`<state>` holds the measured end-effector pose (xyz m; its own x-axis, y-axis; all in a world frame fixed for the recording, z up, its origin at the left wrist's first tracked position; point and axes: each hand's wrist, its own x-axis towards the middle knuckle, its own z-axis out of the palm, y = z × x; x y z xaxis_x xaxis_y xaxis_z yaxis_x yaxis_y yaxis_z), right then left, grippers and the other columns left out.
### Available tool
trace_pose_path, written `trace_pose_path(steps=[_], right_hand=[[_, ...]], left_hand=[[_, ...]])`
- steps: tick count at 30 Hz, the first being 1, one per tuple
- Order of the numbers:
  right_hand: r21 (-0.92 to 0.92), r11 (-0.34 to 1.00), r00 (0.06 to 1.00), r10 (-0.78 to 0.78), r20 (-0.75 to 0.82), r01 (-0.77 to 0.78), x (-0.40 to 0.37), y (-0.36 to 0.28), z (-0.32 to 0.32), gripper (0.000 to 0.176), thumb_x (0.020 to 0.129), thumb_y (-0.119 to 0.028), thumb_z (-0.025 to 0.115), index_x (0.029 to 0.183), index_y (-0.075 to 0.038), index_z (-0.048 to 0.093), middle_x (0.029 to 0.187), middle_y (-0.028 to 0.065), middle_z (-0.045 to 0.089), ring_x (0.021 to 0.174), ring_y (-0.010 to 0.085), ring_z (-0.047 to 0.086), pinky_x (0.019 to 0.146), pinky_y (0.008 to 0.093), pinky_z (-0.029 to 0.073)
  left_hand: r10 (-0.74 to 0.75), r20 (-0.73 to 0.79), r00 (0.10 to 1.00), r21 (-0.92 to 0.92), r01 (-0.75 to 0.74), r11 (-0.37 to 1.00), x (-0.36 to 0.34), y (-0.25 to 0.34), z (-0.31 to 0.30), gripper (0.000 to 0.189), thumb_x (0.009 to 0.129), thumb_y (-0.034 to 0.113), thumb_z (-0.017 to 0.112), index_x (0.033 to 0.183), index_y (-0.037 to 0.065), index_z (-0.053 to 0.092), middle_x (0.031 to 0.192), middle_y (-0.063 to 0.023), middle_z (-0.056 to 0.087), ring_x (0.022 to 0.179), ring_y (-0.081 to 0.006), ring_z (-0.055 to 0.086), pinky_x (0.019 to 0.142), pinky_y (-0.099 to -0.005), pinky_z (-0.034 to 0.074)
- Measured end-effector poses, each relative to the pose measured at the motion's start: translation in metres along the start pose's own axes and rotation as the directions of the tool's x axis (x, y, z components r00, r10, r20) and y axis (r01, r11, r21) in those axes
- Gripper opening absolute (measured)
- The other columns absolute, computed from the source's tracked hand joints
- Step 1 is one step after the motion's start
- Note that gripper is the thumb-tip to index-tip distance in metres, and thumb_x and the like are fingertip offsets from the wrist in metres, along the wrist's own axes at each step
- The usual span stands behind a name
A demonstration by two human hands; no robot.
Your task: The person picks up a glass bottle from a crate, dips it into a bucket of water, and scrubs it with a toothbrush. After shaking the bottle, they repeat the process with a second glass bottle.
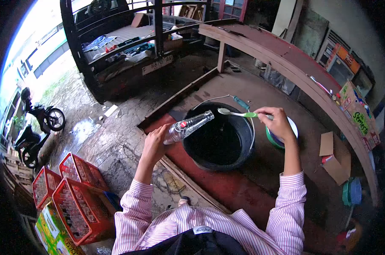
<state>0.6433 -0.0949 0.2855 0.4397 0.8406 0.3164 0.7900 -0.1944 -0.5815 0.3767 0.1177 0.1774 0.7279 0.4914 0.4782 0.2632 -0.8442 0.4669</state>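
A clear glass bottle (187, 127) with a red mark on its label lies tilted in my left hand (157, 142), its neck pointing up and right over a black bucket (192, 158). The fingers of that hand wrap round the bottle's base. My right hand (279, 121) pinches the handle of a green and white toothbrush (244, 114). The brush head points left, close to the bottle's mouth but apart from it. Dark liquid shows inside the bucket, whose wire handle with a teal grip (241, 102) rests against the far rim.
Right of the bucket stands a round white and green tub (292, 127), partly behind my right wrist. An open cardboard box (336, 159) lies farther right. Red plastic crates (83, 208) stand at lower left. A wooden ledge (286, 53) borders the far right, and a truck bed (116, 40) is behind.
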Motion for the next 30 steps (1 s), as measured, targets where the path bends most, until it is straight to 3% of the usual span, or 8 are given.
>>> trace_pose_path(steps=[7, 14, 16, 19, 21, 23, 27, 30], right_hand=[[-0.124, 0.982, 0.99, -0.141, 0.015, 0.142, 0.001, -0.01, -0.016, 0.015, 0.068, -0.012, 0.058, 0.079, -0.003, 0.062, 0.077, 0.0134, 0.061, 0.072, 0.0236, 0.06, 0.065, 0.0284, 0.045], [-0.118, 0.979, 0.985, -0.159, 0.06, 0.165, 0.009, -0.009, -0.02, 0.015, 0.067, -0.013, 0.058, 0.08, -0.008, 0.064, 0.073, 0.0096, 0.061, 0.067, 0.0228, 0.059, 0.063, 0.03, 0.043], [-0.295, 0.907, 0.953, -0.268, 0.144, 0.3, 0.013, -0.014, -0.014, 0.015, 0.066, -0.015, 0.06, 0.081, -0.013, 0.064, 0.072, 0.0046, 0.06, 0.069, 0.0189, 0.056, 0.069, 0.0312, 0.034], [-0.227, 0.895, 0.915, -0.334, 0.227, 0.383, 0.017, -0.011, 0.012, 0.015, 0.065, -0.017, 0.061, 0.079, -0.016, 0.065, 0.071, 0.0012, 0.06, 0.072, 0.0144, 0.053, 0.073, 0.0311, 0.024], [-0.208, 0.895, 0.914, -0.359, 0.192, 0.395, 0.018, -0.01, 0.006, 0.014, 0.063, -0.016, 0.063, 0.077, -0.017, 0.065, 0.073, 0.0007, 0.06, 0.073, 0.0126, 0.052, 0.076, 0.0327, 0.021], [-0.298, 0.909, 0.957, -0.282, 0.075, 0.291, 0.017, -0.01, -0.011, 0.013, 0.062, -0.014, 0.064, 0.074, -0.017, 0.065, 0.074, -0.0001, 0.06, 0.073, 0.0125, 0.052, 0.076, 0.0326, 0.021], [-0.269, 0.866, 0.907, -0.411, 0.096, 0.421, 0.014, -0.016, 0.024, 0.011, 0.06, -0.013, 0.065, 0.07, -0.017, 0.065, 0.07, -0.0022, 0.06, 0.072, 0.0112, 0.052, 0.074, 0.0321, 0.021], [-0.281, 0.879, 0.921, -0.387, 0.05, 0.385, 0.016, -0.008, 0.008, 0.01, 0.06, -0.012, 0.065, 0.068, -0.017, 0.064, 0.068, -0.0023, 0.059, 0.071, 0.0116, 0.052, 0.074, 0.0329, 0.021]], left_hand=[[0.061, 0.008, 0.998, -0.062, -0.061, 0.996, 0.013, 0.007, 0.01, 0.05, 0.057, 0.013, 0.066, 0.102, 0.007, 0.047, 0.09, -0.013, 0.056, 0.084, -0.0298, 0.053, 0.07, -0.0372, 0.042], [0.064, 0.015, 0.998, -0.02, -0.063, 0.998, 0.018, 0.005, 0.016, 0.053, 0.055, 0.012, 0.066, 0.104, 0.007, 0.045, 0.089, -0.0103, 0.055, 0.085, -0.0285, 0.053, 0.07, -0.0364, 0.041], [0.114, 0.048, 0.992, 0.078, -0.117, 0.99, 0.021, 0.007, 0.015, 0.053, 0.055, 0.013, 0.066, 0.104, 0.008, 0.045, 0.087, -0.0092, 0.055, 0.085, -0.0276, 0.052, 0.071, -0.0354, 0.041], [0.162, 0.026, 0.986, 0.093, -0.164, 0.982, 0.025, 0.017, 0.015, 0.052, 0.055, 0.013, 0.066, 0.103, 0.009, 0.045, 0.086, -0.0089, 0.054, 0.084, -0.0266, 0.052, 0.07, -0.0346, 0.041], [0.196, 0.004, 0.981, 0.086, -0.196, 0.977, 0.025, 0.013, 0.016, 0.051, 0.055, 0.013, 0.065, 0.102, 0.009, 0.046, 0.085, -0.0093, 0.054, 0.083, -0.0266, 0.052, 0.069, -0.0347, 0.041], [0.126, 0.028, 0.992, 0.01, -0.127, 0.992, 0.026, 0.011, 0.012, 0.05, 0.054, 0.012, 0.065, 0.1, 0.008, 0.047, 0.084, -0.0096, 0.054, 0.082, -0.0269, 0.052, 0.069, -0.0356, 0.041], [0.165, 0.041, 0.986, 0.007, -0.165, 0.986, 0.027, 0.01, 0.013, 0.051, 0.053, 0.012, 0.065, 0.1, 0.008, 0.047, 0.082, -0.0104, 0.055, 0.079, -0.0287, 0.053, 0.068, -0.037, 0.042], [0.128, 0.031, 0.991, -0.057, -0.126, 0.99, 0.018, 0.006, 0.016, 0.05, 0.054, 0.012, 0.065, 0.1, 0.008, 0.047, 0.082, -0.0109, 0.055, 0.078, -0.0296, 0.053, 0.067, -0.0378, 0.042]])
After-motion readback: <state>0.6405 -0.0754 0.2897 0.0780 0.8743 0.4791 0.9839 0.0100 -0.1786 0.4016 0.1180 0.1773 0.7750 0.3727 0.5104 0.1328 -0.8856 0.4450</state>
